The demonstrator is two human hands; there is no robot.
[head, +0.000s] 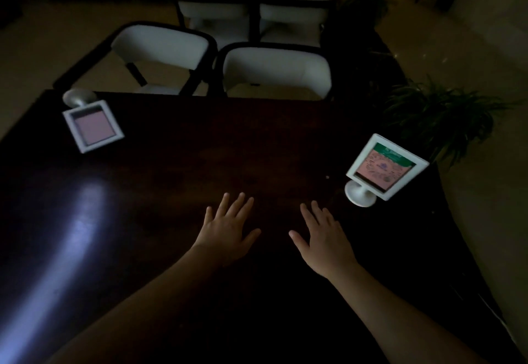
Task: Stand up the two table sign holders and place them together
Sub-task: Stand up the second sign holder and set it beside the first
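I am seeing both hands, left [228, 229] and right [324, 238], lying open and empty on the dark wooden counter [200, 163]. Two white-framed, round-based sign holders are lying well apart: one far left [91, 123], one right [383, 168].

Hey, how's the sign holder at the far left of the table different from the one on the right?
The left sign holder lies at the table's far left corner, round base pointing away; the right sign holder lies near the right edge, base pointing toward the person. The left shows a plain pink insert; the right shows a pink printed card with a green top. Both are white-framed, tipped over, untouched.
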